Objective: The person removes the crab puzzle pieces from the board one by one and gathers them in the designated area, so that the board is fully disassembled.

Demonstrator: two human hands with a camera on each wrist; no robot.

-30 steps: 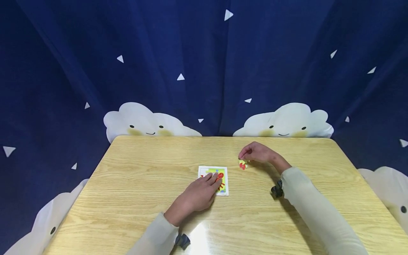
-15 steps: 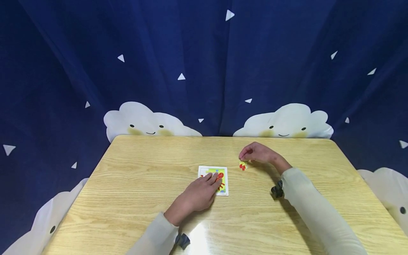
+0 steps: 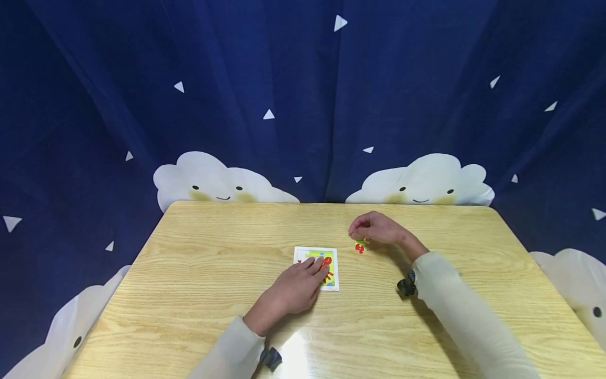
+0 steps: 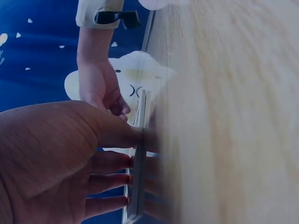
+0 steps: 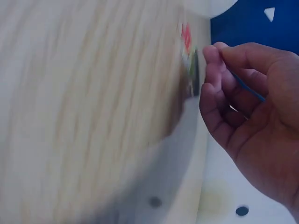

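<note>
My left hand [image 3: 299, 287] rests on a square jigsaw board [image 3: 334, 287] with a white border and a red, green and yellow picture. Its fingers lie straight across the picture, hiding part of it; in the left wrist view the thumb is at the board's edge [image 4: 137, 198]. To the right of the board, my right hand [image 3: 379, 227] hovers with curled fingers, thumb tip against fingertips. Nothing shows between them in the right wrist view. Just below that hand lies a small red and yellow puzzle piece [image 3: 360, 247]; a dark-edged piece [image 5: 195, 74] shows beside the fingertips.
The wooden table [image 3: 213, 237] reaches back to a dark blue curtain [image 3: 303, 79] printed with white clouds and triangles. A black band mount sits on each wrist, by the sleeves [image 3: 450, 284].
My right hand has shifted slightly left, its fingertips now past the left side of the puzzle piece, which stays about where it was. My left hand has not moved from the board.
</note>
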